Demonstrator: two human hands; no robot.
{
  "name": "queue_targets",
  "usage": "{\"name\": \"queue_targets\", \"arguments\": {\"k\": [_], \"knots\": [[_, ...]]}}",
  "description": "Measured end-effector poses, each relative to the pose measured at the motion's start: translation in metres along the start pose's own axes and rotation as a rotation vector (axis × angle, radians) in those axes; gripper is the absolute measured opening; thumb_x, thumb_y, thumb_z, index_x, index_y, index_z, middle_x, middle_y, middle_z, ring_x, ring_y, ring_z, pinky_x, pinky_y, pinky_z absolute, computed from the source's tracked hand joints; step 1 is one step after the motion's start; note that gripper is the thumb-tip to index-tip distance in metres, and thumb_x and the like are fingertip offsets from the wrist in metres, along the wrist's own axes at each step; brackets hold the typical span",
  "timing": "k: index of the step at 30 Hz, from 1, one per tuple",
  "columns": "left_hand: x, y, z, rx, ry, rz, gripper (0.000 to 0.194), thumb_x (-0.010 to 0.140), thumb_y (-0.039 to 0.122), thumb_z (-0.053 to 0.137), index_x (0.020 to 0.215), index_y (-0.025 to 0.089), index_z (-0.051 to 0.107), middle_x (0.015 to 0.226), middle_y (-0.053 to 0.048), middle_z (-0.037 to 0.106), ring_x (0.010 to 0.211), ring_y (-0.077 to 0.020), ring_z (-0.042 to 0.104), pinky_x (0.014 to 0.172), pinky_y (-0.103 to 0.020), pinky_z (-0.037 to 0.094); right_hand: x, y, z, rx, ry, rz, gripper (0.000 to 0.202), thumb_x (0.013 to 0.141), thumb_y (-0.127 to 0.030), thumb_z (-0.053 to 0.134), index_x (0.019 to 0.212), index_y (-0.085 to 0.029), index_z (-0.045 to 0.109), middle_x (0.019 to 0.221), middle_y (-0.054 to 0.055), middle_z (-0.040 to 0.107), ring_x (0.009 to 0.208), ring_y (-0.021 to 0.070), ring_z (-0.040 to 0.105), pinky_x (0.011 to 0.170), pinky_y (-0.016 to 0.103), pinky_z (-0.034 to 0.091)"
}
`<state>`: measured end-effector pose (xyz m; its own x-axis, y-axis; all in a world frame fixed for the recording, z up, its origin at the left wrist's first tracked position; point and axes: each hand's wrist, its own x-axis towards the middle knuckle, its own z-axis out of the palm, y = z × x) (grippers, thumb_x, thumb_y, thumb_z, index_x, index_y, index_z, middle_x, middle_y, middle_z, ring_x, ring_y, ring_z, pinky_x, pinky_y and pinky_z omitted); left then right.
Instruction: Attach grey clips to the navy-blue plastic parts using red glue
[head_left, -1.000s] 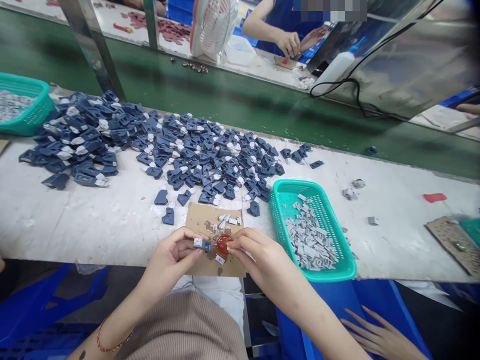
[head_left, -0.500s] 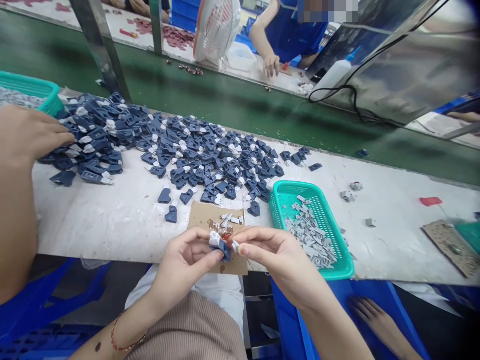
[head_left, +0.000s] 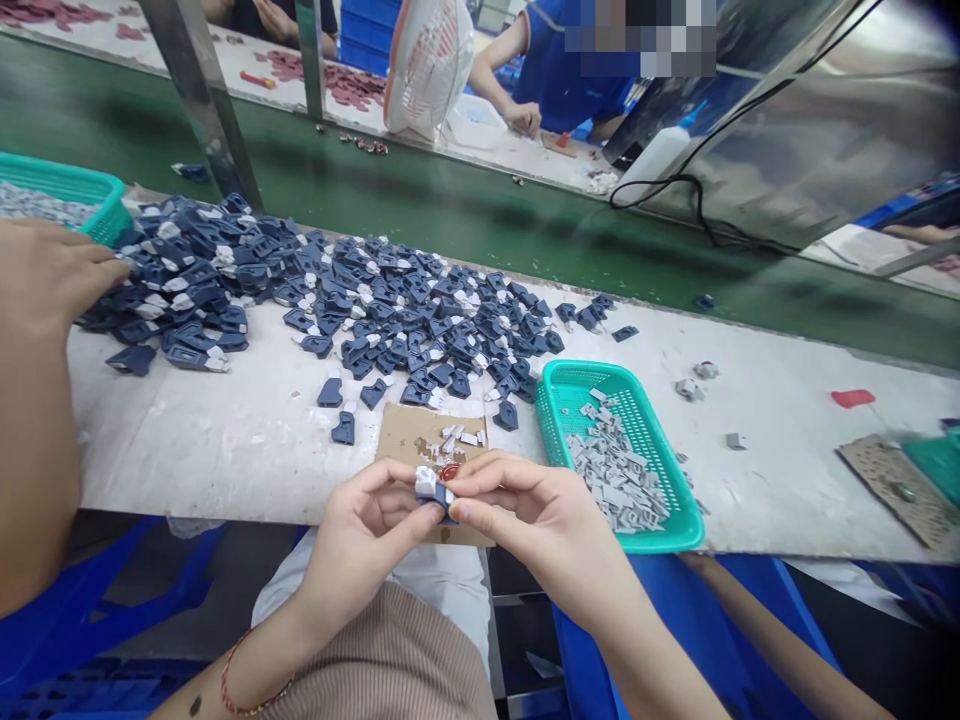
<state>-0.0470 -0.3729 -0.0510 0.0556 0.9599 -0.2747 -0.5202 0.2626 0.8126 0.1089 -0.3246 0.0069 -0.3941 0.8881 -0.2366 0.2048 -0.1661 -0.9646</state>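
My left hand grips a dark blue part with a white piece on its top, between thumb and fingers. From the right, my right hand pinches a small light piece, mostly hidden by its fingertips, against the same blue part. Both hands are over a piece of brown cardboard at the table's front edge. On the cardboard lie several small grey pieces and a red item, partly covered by my fingers. Right of my right hand, a green basket holds many grey pieces.
A large pile of dark blue parts spreads behind the cardboard. Another person's arm reaches in at left, beside a second green basket. A green belt runs behind. At right lies a brown board; another arm shows below.
My right hand has moved left, bringing its small piece against the blue part. A blue part now shows on the belt at left. The arm at lower right has reached further in under the table edge.
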Motion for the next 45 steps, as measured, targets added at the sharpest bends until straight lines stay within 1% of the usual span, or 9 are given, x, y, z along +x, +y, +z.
{"name": "queue_targets", "arguments": {"k": [6, 13, 18, 23, 31, 38, 40, 42, 45], "knots": [[-0.002, 0.001, 0.001, -0.033, -0.018, 0.009, 0.016, 0.075, 0.024, 0.077, 0.086, 0.017, 0.068, 0.078, -0.003, 0.075, 0.075, -0.0172, 0.072, 0.072, -0.025, 0.06, -0.001, 0.008, -0.002, 0.121, -0.067, 0.104, 0.018, 0.078, -0.035, 0.075, 0.086, -0.018, 0.072, 0.085, 0.004, 0.069, 0.077, 0.016, 0.064, 0.072, 0.026, 0.054], [0.0, 0.003, 0.008, -0.011, -0.058, 0.02, 0.016, 0.075, 0.028, 0.076, 0.082, 0.015, 0.068, 0.065, -0.003, 0.07, 0.057, -0.0156, 0.066, 0.057, -0.024, 0.056, -0.007, 0.021, 0.021, 0.189, -0.049, 0.065, 0.04, 0.094, -0.056, 0.046, 0.113, -0.024, 0.062, 0.08, 0.001, 0.06, 0.056, 0.01, 0.052, 0.046, 0.018, 0.044], [0.002, 0.001, 0.014, 0.053, 0.067, 0.108, 0.017, 0.071, 0.028, 0.079, 0.081, 0.016, 0.071, 0.064, -0.001, 0.067, 0.053, -0.009, 0.054, 0.048, -0.016, 0.047, -0.008, 0.02, 0.033, 0.209, 0.031, -0.006, 0.037, 0.094, -0.053, 0.047, 0.11, -0.026, 0.068, 0.105, 0.006, 0.066, 0.087, 0.0194, 0.064, 0.066, 0.025, 0.056], [0.003, -0.004, 0.017, 0.008, 0.023, 0.072, 0.019, 0.074, 0.03, 0.077, 0.086, 0.015, 0.07, 0.074, -0.004, 0.07, 0.064, -0.0129, 0.061, 0.056, -0.019, 0.051, -0.009, 0.02, 0.036, 0.173, 0.151, -0.044, 0.037, 0.095, -0.052, 0.048, 0.109, -0.026, 0.071, 0.107, 0.006, 0.069, 0.098, 0.0223, 0.065, 0.086, 0.033, 0.054], [0.006, -0.004, 0.016, 0.001, -0.027, -0.034, 0.022, 0.078, 0.033, 0.074, 0.093, 0.018, 0.07, 0.093, -0.007, 0.072, 0.082, -0.0187, 0.067, 0.068, -0.024, 0.055, -0.009, 0.024, 0.03, 0.263, 0.108, -0.1, 0.036, 0.095, -0.049, 0.051, 0.119, -0.028, 0.067, 0.119, 0.005, 0.067, 0.113, 0.0213, 0.059, 0.101, 0.034, 0.044], [0.007, -0.006, 0.032, -0.009, 0.037, -0.001, 0.038, 0.068, 0.038, 0.081, 0.1, 0.022, 0.07, 0.099, -0.005, 0.07, 0.093, -0.0196, 0.065, 0.08, -0.023, 0.052, -0.005, 0.038, 0.029, 0.255, 0.177, -0.117, 0.043, 0.092, -0.054, 0.053, 0.123, -0.026, 0.063, 0.122, 0.007, 0.064, 0.116, 0.024, 0.057, 0.097, 0.034, 0.048], [0.009, -0.008, 0.037, 0.021, 0.057, 0.024, 0.035, 0.064, 0.036, 0.084, 0.093, 0.02, 0.071, 0.09, -0.003, 0.07, 0.088, -0.0184, 0.065, 0.079, -0.022, 0.051, -0.005, 0.04, 0.026, 0.219, 0.156, -0.112, 0.044, 0.093, -0.056, 0.048, 0.119, -0.025, 0.065, 0.124, 0.007, 0.063, 0.118, 0.0237, 0.055, 0.1, 0.035, 0.045], [0.013, -0.008, 0.04, 0.056, 0.07, 0.017, 0.03, 0.067, 0.036, 0.082, 0.089, 0.018, 0.071, 0.079, -0.002, 0.067, 0.075, -0.015, 0.062, 0.071, -0.021, 0.05, -0.004, 0.039, 0.014, 0.175, 0.118, -0.083, 0.052, 0.096, -0.059, 0.036, 0.113, -0.022, 0.068, 0.108, 0.009, 0.068, 0.102, 0.0224, 0.063, 0.089, 0.034, 0.051], [0.022, -0.004, 0.038, 0.044, 0.094, -0.026, 0.037, 0.071, 0.041, 0.079, 0.097, 0.017, 0.067, 0.074, 0.0, 0.065, 0.058, -0.0091, 0.054, 0.056, -0.018, 0.045, -0.003, 0.037, -0.03, -0.053, 0.164, -0.088, 0.057, 0.099, -0.056, 0.028, 0.107, -0.018, 0.069, 0.074, 0.005, 0.065, 0.07, 0.0191, 0.062, 0.065, 0.031, 0.052]]}}
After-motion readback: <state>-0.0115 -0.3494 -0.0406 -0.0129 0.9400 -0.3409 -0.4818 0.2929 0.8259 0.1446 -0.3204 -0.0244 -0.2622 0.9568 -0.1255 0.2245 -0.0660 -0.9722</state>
